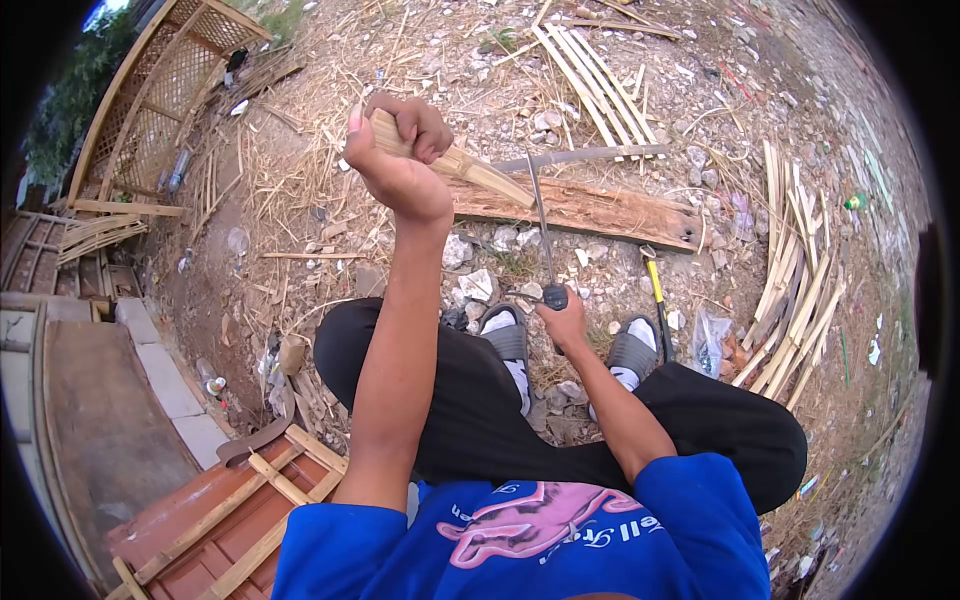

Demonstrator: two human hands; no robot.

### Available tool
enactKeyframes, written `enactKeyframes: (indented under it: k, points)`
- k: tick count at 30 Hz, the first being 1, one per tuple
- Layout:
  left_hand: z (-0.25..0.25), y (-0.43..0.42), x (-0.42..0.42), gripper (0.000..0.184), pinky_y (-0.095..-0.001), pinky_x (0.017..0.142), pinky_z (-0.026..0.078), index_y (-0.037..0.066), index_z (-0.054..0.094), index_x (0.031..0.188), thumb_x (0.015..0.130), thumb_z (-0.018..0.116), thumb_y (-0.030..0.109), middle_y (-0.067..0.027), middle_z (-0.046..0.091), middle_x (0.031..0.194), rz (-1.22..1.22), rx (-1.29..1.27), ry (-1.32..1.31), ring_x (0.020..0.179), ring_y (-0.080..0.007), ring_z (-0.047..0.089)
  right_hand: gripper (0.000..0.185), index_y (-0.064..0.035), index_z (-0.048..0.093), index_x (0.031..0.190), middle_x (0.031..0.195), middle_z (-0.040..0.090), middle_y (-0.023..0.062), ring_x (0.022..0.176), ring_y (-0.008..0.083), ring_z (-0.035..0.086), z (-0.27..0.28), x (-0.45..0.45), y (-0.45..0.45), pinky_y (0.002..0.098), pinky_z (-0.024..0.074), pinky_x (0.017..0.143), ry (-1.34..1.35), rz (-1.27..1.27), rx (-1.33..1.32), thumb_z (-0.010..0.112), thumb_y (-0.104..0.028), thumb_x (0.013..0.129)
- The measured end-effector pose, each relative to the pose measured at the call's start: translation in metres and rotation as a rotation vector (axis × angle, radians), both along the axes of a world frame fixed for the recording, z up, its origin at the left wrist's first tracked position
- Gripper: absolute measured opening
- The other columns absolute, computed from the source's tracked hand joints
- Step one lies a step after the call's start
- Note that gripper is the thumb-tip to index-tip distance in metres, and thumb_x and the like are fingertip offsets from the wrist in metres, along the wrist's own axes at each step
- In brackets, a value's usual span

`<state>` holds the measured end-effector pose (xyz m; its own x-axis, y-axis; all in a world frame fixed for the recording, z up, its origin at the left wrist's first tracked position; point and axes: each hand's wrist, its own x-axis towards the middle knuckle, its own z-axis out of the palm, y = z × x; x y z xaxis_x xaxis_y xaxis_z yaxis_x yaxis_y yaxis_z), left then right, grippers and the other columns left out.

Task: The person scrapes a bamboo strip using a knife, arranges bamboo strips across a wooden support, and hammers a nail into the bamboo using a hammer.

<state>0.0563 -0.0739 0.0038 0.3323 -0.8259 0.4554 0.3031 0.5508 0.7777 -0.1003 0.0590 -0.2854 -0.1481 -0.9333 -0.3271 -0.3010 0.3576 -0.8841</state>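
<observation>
My left hand point(405, 160) is raised with its fingers curled round a split bamboo piece point(480, 175), which slants down to the right over a weathered wooden plank point(600, 210). Near my feet, my right hand point(563, 320) grips the dark handle of a long thin-bladed tool point(541, 215). Its blade points up and away and passes by the far end of the bamboo; whether they touch is unclear. Behind them a dark curved strip point(610, 154) lies across the plank's far side.
A yellow-and-black handled tool point(655, 285) lies beside my right foot. Bamboo strips point(795, 285) are piled at the right, more strips point(600, 85) beyond the plank. Lattice panel point(150, 110) stands far left; a bamboo frame point(230, 520) is near left. Stones and shavings cover the ground.
</observation>
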Motion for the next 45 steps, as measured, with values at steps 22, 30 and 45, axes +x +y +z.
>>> enactKeyframes:
  k: [22, 30, 45]
  points:
    - [-0.001, 0.0, -0.012, 0.044, -0.0297, 0.048, 0.02, 0.012, 0.032, 0.069, 0.094, 0.027, 0.048, -0.0006, 0.029, 0.052, -0.131, -0.053, -0.105, 0.05, -0.0121, 0.023, 0.056, -0.0016, 0.055, 0.115, 0.096, 0.068, 0.0245, 0.095, 0.0413, 0.065, -0.068, -0.046, 0.032, 0.0472, 0.0504, 0.084, 0.247, 0.22, 0.107, 0.077, -0.031, 0.073]
    - [-0.002, 0.0, -0.016, 0.045, -0.0297, 0.049, 0.021, 0.012, 0.033, 0.069, 0.094, 0.027, 0.048, -0.0007, 0.028, 0.052, -0.141, -0.067, -0.163, 0.05, -0.0126, 0.024, 0.046, -0.002, 0.052, 0.126, 0.088, 0.067, 0.0186, 0.081, 0.0294, 0.065, -0.105, -0.056, 0.03, 0.0388, 0.0505, 0.078, 0.181, 0.184, 0.046, 0.054, -0.008, 0.08]
    - [0.0, -0.001, -0.017, 0.04, -0.0294, 0.047, 0.022, 0.011, 0.034, 0.068, 0.092, 0.026, 0.042, -0.0014, 0.029, 0.051, -0.154, -0.06, -0.115, 0.048, -0.0122, 0.023, 0.006, -0.0033, 0.052, 0.083, 0.102, 0.064, 0.0122, 0.102, 0.0242, 0.061, -0.09, -0.088, 0.0, 0.0393, 0.0479, 0.095, -1.015, -0.579, 0.364, 0.05, -0.006, 0.078]
